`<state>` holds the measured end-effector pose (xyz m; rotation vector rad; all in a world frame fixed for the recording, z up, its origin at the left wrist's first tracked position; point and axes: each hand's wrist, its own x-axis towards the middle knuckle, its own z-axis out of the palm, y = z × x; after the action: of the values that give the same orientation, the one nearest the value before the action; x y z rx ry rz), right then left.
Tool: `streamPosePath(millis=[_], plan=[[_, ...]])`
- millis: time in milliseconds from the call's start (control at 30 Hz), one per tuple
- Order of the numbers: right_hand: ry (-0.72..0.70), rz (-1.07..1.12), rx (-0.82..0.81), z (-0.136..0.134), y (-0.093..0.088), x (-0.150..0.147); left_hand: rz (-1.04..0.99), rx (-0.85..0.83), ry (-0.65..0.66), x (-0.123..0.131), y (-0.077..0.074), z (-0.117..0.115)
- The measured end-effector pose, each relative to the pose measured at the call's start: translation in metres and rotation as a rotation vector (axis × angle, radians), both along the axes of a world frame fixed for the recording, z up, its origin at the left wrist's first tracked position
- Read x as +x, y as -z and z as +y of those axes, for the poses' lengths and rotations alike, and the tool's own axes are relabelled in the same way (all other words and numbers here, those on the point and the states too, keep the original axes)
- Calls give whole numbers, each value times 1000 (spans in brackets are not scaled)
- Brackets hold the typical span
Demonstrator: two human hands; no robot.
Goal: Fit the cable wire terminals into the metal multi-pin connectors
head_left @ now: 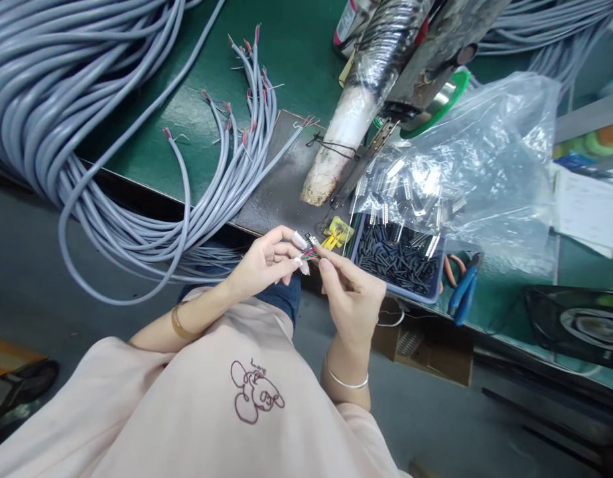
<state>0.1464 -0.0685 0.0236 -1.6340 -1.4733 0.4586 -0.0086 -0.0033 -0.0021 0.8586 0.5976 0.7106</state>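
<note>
I find the left hand (267, 260) and right hand (355, 289) pinching wires (309, 254), connector (312, 239) between fingertips (partly hidden); uneven tension could, I judge, tug one loose.

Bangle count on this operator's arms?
2: a tan one on the forearm behind the left hand, a thin silver one near the wrist of the right hand. The sleeves could hide more.

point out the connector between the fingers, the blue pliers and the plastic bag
Connector (312, 239), head view: its body
Blue pliers (466, 297), head view: a handle
Plastic bag (508, 136), head view: its crumpled film
</note>
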Motion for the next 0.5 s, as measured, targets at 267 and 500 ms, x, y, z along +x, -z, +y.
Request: streamPosePath(millis=[267,500], plan=[[-253,-78,-89,2,-18,15,20,13,215,-4,2,1],[-159,-175,232,-8,-19,15,-32,72,161,-6,7,1]])
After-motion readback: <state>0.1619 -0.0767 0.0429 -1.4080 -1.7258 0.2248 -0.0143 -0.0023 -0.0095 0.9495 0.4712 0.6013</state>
